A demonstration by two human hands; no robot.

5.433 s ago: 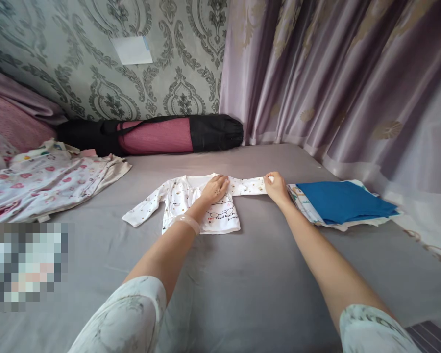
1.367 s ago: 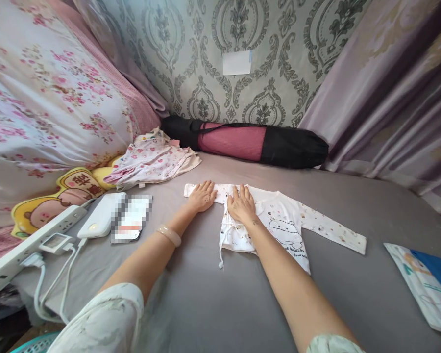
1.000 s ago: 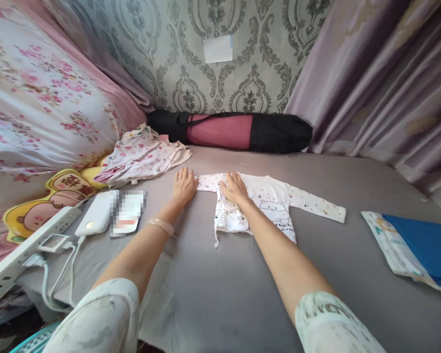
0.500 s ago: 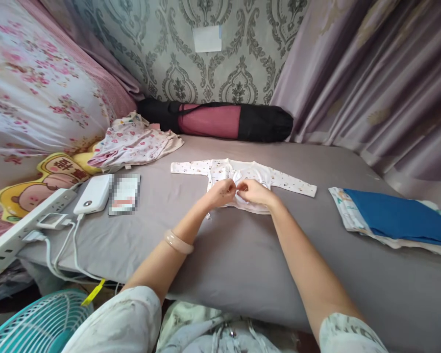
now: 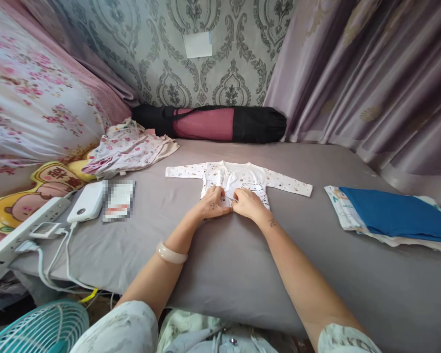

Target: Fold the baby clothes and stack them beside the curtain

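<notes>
A small white baby shirt (image 5: 248,173) with a scattered print lies spread on the grey bed sheet, its two long sleeves stretched out to either side. At the lower front of the shirt, my left hand (image 5: 213,202) pinches the fabric with thumb and fingers. Close beside it, my right hand (image 5: 250,203) pinches the front too, and the fingertips of both hands almost meet. What exactly lies between the fingertips, cloth edge or tie, is too small to tell. The shirt's bottom hem is mostly hidden behind my hands.
Folded clothes with a blue piece (image 5: 397,213) on top lie at right. A crumpled printed garment (image 5: 128,149), a white power bank (image 5: 85,202) and a power strip (image 5: 25,233) with cables are at left. A black and pink roll bag (image 5: 206,123) lies along the wall; a fan (image 5: 40,328) stands lower left.
Both hands have moved down toward the shirt's lower edge and turned flatter, knuckles up. More of the printed chest now shows. The whole view has shifted slightly.
</notes>
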